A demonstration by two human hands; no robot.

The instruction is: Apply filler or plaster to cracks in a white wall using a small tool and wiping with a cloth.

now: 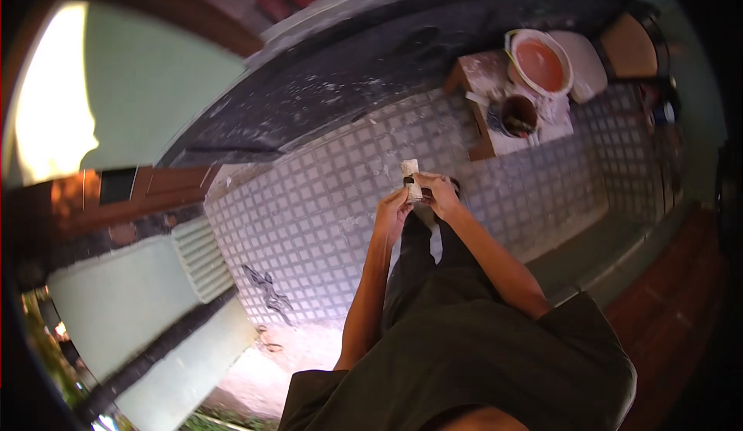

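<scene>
A small pale, speckled rectangular piece (410,166) with a dark patch near its middle is held up in front of my body, above the tiled floor. My left hand (393,208) has its fingers closed on the lower left of the piece. My right hand (438,193) pinches it from the right side, thumb and fingers near the dark patch. My forearms come up from below, over my dark shirt and dark trousers. What exactly the piece is, I cannot make out.
A low wooden table (480,141) holds a white bucket (539,63) of orange liquid, a dark pail (518,116) and white-stained clutter. A chair (628,40) stands behind it. A dark ledge (340,67) runs along the back. A step (569,253) lies right; dark cloth (267,292) lies on the floor left.
</scene>
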